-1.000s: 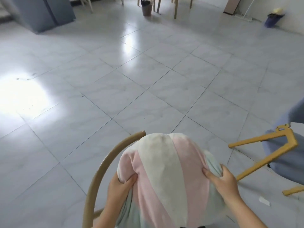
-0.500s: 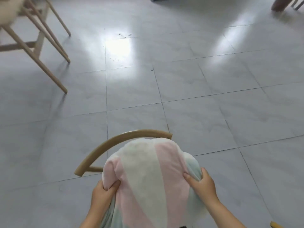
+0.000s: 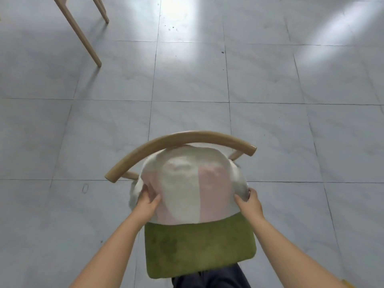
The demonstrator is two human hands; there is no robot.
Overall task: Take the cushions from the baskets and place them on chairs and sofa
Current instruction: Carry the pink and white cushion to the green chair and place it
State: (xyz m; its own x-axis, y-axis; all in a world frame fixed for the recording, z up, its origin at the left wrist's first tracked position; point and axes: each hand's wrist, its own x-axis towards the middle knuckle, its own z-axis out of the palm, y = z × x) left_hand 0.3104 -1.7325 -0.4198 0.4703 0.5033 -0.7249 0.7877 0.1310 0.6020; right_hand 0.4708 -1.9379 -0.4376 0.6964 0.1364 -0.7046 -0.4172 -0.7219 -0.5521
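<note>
A round cushion (image 3: 187, 183) striped pink and cream lies on the back half of a chair's green seat (image 3: 199, 246), its far edge tucked against the curved wooden backrest (image 3: 180, 140). The left hand (image 3: 148, 201) pinches a fold at the cushion's left edge; the right hand (image 3: 248, 201) clasps its right edge. Nearer than both hands, the front of the seat lies bare. Open grey tiled floor (image 3: 270, 100) surrounds the chair on all sides. Far beyond the left hand stand another chair's wooden legs (image 3: 76, 32).

Curved chair backrest (image 3: 180, 140) close behind cushion (image 3: 187, 183); open floor (image 3: 291, 142) around.
</note>
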